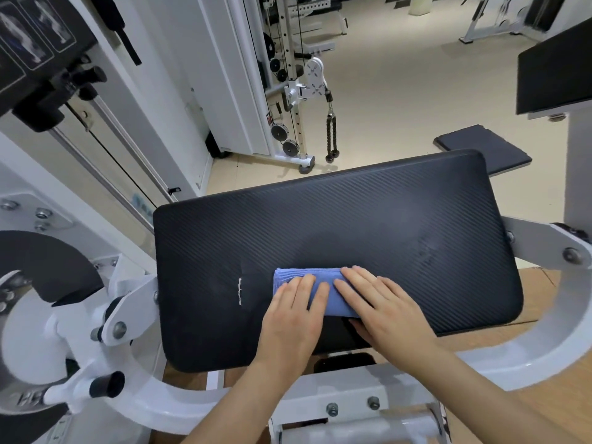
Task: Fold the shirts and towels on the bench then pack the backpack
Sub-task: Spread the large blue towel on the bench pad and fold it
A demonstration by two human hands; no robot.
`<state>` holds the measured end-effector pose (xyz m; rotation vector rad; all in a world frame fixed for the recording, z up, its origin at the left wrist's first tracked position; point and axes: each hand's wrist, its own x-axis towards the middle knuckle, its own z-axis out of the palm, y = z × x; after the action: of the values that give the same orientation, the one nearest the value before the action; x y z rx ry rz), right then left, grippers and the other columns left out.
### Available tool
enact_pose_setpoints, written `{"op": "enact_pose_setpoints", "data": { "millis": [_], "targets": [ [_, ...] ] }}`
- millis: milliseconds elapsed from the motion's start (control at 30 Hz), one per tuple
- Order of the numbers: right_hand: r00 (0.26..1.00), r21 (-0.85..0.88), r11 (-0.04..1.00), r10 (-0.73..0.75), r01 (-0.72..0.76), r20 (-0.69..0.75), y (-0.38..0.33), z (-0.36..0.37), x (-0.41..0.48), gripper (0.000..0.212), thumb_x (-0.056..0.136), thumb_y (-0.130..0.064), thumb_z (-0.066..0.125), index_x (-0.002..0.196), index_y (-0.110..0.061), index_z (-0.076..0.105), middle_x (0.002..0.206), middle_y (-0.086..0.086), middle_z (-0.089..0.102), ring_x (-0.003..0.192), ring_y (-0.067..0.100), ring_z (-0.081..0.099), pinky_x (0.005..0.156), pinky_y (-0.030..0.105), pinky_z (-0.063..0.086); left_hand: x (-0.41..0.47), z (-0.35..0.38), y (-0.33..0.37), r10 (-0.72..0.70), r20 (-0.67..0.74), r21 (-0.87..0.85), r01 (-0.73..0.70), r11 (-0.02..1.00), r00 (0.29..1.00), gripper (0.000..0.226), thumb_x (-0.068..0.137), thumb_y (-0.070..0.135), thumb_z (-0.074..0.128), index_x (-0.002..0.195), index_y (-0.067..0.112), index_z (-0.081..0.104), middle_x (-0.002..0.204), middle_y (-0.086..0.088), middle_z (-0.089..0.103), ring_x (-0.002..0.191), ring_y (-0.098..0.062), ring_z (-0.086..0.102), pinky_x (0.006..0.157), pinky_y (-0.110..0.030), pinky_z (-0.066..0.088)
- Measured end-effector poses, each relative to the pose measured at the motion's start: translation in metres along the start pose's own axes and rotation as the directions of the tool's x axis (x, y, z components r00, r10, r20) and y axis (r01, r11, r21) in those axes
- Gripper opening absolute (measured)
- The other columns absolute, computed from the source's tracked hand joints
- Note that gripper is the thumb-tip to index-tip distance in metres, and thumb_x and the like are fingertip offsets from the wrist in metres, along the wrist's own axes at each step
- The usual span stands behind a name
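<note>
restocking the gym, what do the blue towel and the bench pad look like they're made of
Blue towel: soft matte cloth, maybe microfiber; thin stacked layers show at its folded edge.
Bench pad: black padded vinyl or faux leather, likely; diagonal ribbed texture, slight sheen, a small white tear.

Bright, even indoor light fills the scene, with no hard shadows; only soft, faint shading sits under the hands on the black bench pad [336, 225]. A dull sheen lies across the pad's middle and far right corner. The wide lens bends the white machine frame [544, 357] at the picture's edges. Detail is slightly soft throughout, softest toward the corners.
</note>
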<state>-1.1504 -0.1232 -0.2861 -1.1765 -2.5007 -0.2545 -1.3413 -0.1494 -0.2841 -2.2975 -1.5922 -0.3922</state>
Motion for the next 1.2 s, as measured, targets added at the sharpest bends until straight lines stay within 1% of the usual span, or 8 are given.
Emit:
{"op": "enact_pose_setpoints", "data": {
  "millis": [433, 567, 667, 733, 833, 967, 1100, 1200],
  "targets": [
    [0.992, 0.297, 0.951, 0.059, -0.089, 0.108, 0.019, 0.003, 0.016, 0.061, 0.070, -0.021, 0.075, 0.130, -0.018, 0.062, 0.135, -0.003, 0.060, 0.128, 0.018, 0.053, 0.097, 0.037, 0.047, 0.020, 0.000, 0.006, -0.045, 0.063, 0.093, 0.039, 0.995, 0.997, 0.038, 0.067, 0.011, 0.073, 0.105, 0.011, 0.068, 0.109, -0.012, 0.068, 0.095, -0.027, 0.067, 0.081, -0.038, 0.055],
    [0.948, 0.443, 0.845, 0.209, -0.299, 0.241, 0.015, -0.010, 0.029, 0.047, 0.075, -0.025, 0.060, 0.122, -0.028, 0.063, 0.118, -0.007, 0.067, 0.114, 0.016, 0.058, 0.089, 0.034, 0.048, 0.046, -0.020, 0.009, -0.181, 0.286, 0.143, 0.145, 0.979, 0.941, 0.039, 0.079, 0.019, 0.066, 0.116, 0.018, 0.054, 0.111, -0.001, 0.059, 0.103, -0.019, 0.058, 0.090, -0.030, 0.043],
    [0.854, 0.577, 0.642, 0.276, -0.505, 0.441, 0.017, -0.032, 0.043, 0.027, 0.078, -0.029, 0.064, 0.105, -0.031, 0.064, 0.099, -0.011, 0.069, 0.093, 0.015, 0.063, 0.081, 0.037, 0.053, 0.059, -0.038, -0.002, -0.223, 0.452, -0.069, 0.283, 0.957, 0.864, 0.028, 0.084, 0.024, 0.057, 0.112, 0.022, 0.053, 0.106, 0.002, 0.062, 0.097, -0.020, 0.059, 0.082, -0.032, 0.042],
    [0.813, 0.752, 0.310, 0.248, -0.581, 0.526, 0.017, -0.051, 0.040, 0.022, 0.080, -0.035, 0.070, 0.100, -0.027, 0.066, 0.097, -0.008, 0.071, 0.094, 0.014, 0.066, 0.086, 0.038, 0.055, 0.049, -0.060, -0.013, -0.238, 0.567, -0.364, 0.499, 0.786, 0.789, 0.023, 0.075, 0.026, 0.059, 0.097, 0.022, 0.058, 0.089, 0.005, 0.065, 0.081, -0.018, 0.060, 0.070, -0.033, 0.046],
    [0.812, 0.814, -0.087, 0.065, -0.575, 0.580, 0.001, -0.083, 0.024, 0.045, 0.078, -0.054, 0.069, 0.113, -0.026, 0.064, 0.115, -0.007, 0.069, 0.111, 0.010, 0.063, 0.097, 0.040, 0.049, 0.013, -0.095, -0.017, -0.234, 0.630, -0.671, 0.671, 0.315, 0.740, 0.024, 0.067, 0.023, 0.058, 0.089, 0.012, 0.061, 0.076, 0.005, 0.064, 0.069, -0.012, 0.058, 0.062, -0.031, 0.045],
    [0.808, 0.796, -0.163, -0.013, -0.583, 0.590, -0.064, -0.097, 0.014, 0.045, 0.084, -0.040, 0.072, 0.121, -0.018, 0.059, 0.116, -0.001, 0.070, 0.109, 0.017, 0.066, 0.092, 0.040, 0.054, -0.047, -0.123, -0.002, -0.303, 0.662, -0.749, 0.617, -0.241, 0.685, 0.043, 0.066, 0.020, 0.061, 0.107, 0.010, 0.066, 0.098, -0.011, 0.073, 0.089, -0.028, 0.070, 0.072, -0.037, 0.055],
    [0.832, 0.827, -0.191, 0.074, -0.529, 0.549, -0.132, -0.108, 0.007, 0.023, 0.089, -0.020, 0.067, 0.112, -0.016, 0.065, 0.099, 0.003, 0.075, 0.092, 0.020, 0.072, 0.071, 0.027, 0.057, -0.103, -0.146, 0.010, -0.511, 0.650, -0.754, 0.564, -0.338, 0.563, 0.048, 0.067, 0.024, 0.060, 0.114, 0.015, 0.062, 0.102, -0.010, 0.073, 0.091, -0.028, 0.071, 0.071, -0.036, 0.057],
    [0.850, 0.844, -0.204, 0.086, -0.496, 0.520, -0.177, -0.115, -0.003, 0.019, 0.088, -0.014, 0.069, 0.106, -0.020, 0.068, 0.096, 0.012, 0.070, 0.089, 0.025, 0.071, 0.076, 0.041, 0.060, -0.149, -0.165, 0.014, -0.626, 0.635, -0.759, 0.515, -0.399, 0.453, 0.040, 0.079, 0.024, 0.065, 0.119, 0.019, 0.058, 0.104, -0.007, 0.073, 0.090, -0.025, 0.072, 0.073, -0.037, 0.057]
  ]
}}
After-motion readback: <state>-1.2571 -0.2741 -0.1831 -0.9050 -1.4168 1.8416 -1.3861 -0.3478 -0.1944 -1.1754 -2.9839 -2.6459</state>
